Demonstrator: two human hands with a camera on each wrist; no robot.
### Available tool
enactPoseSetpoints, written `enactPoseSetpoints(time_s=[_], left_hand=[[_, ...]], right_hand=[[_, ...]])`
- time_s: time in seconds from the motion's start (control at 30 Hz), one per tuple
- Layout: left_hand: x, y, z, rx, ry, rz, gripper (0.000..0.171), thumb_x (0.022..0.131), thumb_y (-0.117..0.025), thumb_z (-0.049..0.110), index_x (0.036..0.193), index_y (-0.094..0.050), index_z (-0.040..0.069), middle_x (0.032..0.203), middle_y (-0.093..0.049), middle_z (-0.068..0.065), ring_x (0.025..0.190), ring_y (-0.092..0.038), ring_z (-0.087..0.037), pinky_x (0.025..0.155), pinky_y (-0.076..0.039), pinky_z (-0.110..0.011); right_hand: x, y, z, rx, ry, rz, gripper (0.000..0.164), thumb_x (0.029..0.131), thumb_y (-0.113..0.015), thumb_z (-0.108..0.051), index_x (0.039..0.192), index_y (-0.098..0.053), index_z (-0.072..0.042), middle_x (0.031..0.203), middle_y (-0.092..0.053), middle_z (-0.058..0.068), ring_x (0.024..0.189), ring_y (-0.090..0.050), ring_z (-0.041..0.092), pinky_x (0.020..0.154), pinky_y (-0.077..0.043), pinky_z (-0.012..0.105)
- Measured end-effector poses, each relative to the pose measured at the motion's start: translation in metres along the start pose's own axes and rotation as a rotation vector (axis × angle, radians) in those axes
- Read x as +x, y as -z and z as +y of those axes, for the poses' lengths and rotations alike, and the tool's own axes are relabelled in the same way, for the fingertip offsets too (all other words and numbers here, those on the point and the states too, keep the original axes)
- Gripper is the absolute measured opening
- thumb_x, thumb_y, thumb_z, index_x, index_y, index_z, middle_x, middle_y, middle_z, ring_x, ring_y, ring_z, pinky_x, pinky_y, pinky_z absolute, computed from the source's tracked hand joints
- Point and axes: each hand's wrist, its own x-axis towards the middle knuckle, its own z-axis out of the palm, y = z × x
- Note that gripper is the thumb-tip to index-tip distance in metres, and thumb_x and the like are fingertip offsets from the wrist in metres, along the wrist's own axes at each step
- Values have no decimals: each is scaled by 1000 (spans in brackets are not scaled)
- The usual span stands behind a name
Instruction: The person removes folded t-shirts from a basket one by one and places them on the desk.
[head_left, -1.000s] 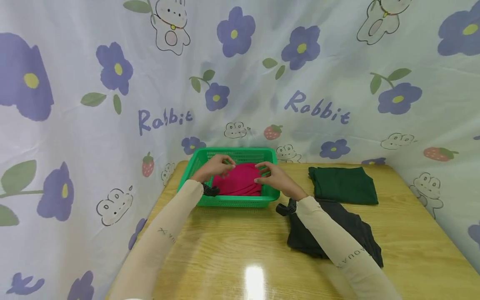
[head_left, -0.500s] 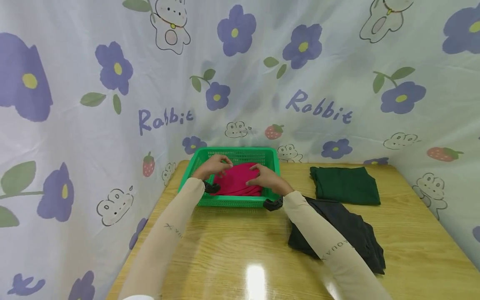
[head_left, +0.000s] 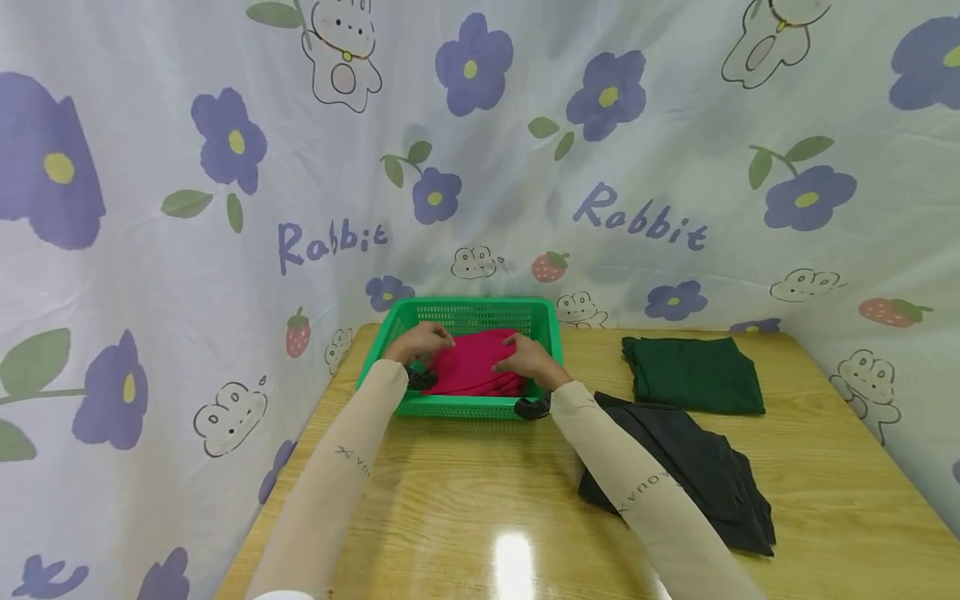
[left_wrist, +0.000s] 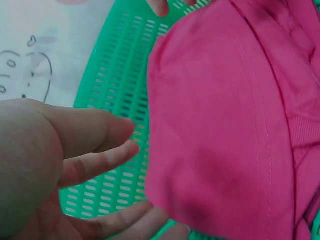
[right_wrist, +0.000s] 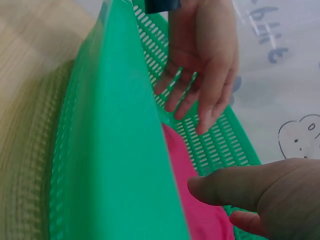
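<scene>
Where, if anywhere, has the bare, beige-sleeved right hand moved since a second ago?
Yes: the right hand moved left, farther inside the green plastic basket's right rim.

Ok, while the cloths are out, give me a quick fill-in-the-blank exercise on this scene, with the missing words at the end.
1. Of the pink cloth, black cloth and dark green cloth, only the ____ one lies in the basket.
2. On the table, the ____ cloth lies nearer the head camera than the dark green one.
3. In the head view, both of those lie to the basket's ____.
4. The word printed twice on the curtain is ____.

Missing words: pink; black; right; Rabbit.
</scene>
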Motion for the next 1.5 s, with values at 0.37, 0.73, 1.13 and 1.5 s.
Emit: enactPoseSetpoints(time_s=[0.37,0.73,1.13,1.5], left_hand=[[-1,-6,-11,71,78,-85,37,108,-54,23,137,-56,0,150,-44,-24,128,-49,-43,98,-49,-53],[7,-5,-15,97,72,-94,39,108,-55,27,137,-58,2,152,-45,-22,135,-46,-42,101,-49,-51],[3,-2,-20,42,119,-98,49,108,-54,28,148,-51,0,158,-37,-25,141,-42,-39,92,-53,-41],[3,1,-23,-4,79,-111,45,108,-54,26,145,-56,1,151,-47,-20,111,-55,-24,90,-49,-37]], right_hand=[[4,-4,3,67,-45,-55,63,98,-70,-18,150,-42,5,150,-45,23,136,-46,41,108,-42,58],[9,0,1,203,-83,-94,59,101,-64,-19,147,-37,7,149,-39,23,138,-40,40,112,-38,55],[17,-1,2,306,-86,-114,53,100,-66,-14,147,-50,3,140,-52,18,112,-57,26,95,-49,38],[20,-4,1,305,-104,-119,48,98,-72,-18,142,-59,-4,121,-62,10,80,-56,14,69,-47,28]])
